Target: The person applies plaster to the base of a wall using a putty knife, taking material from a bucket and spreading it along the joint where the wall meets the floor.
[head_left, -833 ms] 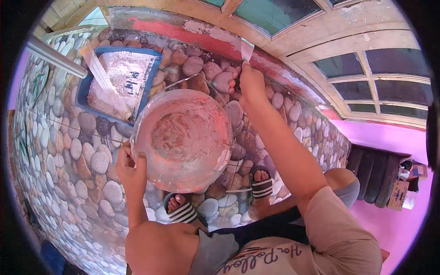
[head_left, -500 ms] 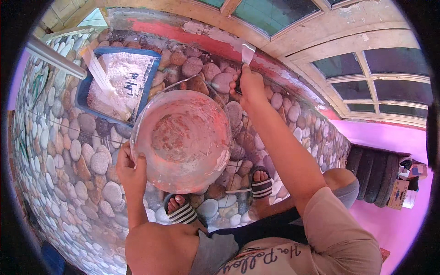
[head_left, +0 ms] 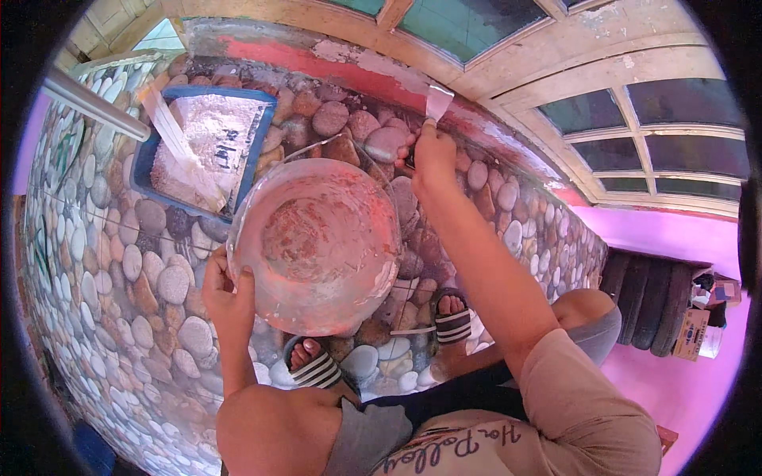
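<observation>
A round plastic bucket [head_left: 367,274], its inside smeared with pinkish residue and flakes, tilts toward me on the floor. My left hand [head_left: 230,289] grips its rim at the left side, thumb on the inside and fingers outside. Beyond the bucket to the right, my right hand [head_left: 432,155] is closed round the handle of a putty knife [head_left: 439,103]. The wide pale blade points away from me, over the red and peeling base strip [head_left: 357,83] below the door. The handle is mostly hidden by my fingers.
A blue tray [head_left: 141,170] left of the bucket holds an opened bag of pinkish-white powder [head_left: 218,119] and a pale flat stick [head_left: 171,131]. A grey pole [head_left: 95,103] juts in at far left. Framed glass panels [head_left: 690,151] stand right; tyres [head_left: 655,305] and boxes lie beyond.
The putty knife has turned slightly in my right hand, so its blade shows broader and sits a little lower and to the right. My left hand and the bucket have barely moved.
</observation>
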The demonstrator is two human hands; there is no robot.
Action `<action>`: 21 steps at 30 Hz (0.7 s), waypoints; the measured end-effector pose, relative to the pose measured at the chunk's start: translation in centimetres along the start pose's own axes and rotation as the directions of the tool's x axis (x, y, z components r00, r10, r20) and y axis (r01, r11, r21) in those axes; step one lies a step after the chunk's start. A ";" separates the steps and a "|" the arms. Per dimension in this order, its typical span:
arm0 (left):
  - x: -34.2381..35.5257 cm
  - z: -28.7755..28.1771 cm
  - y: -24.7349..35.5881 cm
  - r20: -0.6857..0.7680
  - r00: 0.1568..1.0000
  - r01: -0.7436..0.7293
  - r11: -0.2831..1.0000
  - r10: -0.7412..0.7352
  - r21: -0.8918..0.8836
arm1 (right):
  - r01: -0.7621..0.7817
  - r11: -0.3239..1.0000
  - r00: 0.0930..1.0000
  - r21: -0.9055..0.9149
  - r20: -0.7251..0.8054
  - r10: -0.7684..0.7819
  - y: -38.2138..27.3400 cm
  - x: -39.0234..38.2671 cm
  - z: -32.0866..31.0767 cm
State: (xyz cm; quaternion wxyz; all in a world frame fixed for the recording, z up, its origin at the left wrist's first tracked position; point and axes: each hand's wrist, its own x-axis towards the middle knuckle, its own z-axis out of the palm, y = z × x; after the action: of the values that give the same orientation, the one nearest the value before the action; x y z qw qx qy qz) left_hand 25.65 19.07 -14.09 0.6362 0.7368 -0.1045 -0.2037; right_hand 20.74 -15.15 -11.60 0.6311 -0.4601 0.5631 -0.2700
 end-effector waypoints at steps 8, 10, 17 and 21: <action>0.1 0.5 0.6 -0.047 0.999 0.005 1.000 -0.004 0.010 | 0.112 0.988 0.990 -0.105 0.094 -0.102 0.5 -0.1 1.2; 0.0 0.0 -0.3 -0.041 0.999 -0.002 0.999 0.004 0.046 | 0.091 0.985 0.996 -0.146 0.024 -0.089 0.4 0.0 0.7; 0.2 0.0 0.2 -0.034 0.999 0.039 0.998 -0.037 0.052 | 0.121 0.992 0.974 -0.038 0.199 -0.111 0.8 -0.6 2.9; 0.1 -0.1 -0.2 -0.012 1.000 0.007 1.000 -0.007 0.021 | 0.147 0.984 0.978 -0.102 0.163 -0.129 1.3 -0.1 3.0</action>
State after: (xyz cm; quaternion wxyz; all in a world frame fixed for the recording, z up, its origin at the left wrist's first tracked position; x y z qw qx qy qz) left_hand 25.80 19.13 -14.32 0.6282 0.7451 -0.1003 -0.2001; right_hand 23.33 -13.69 -12.91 0.6256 -0.5529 0.4934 -0.2440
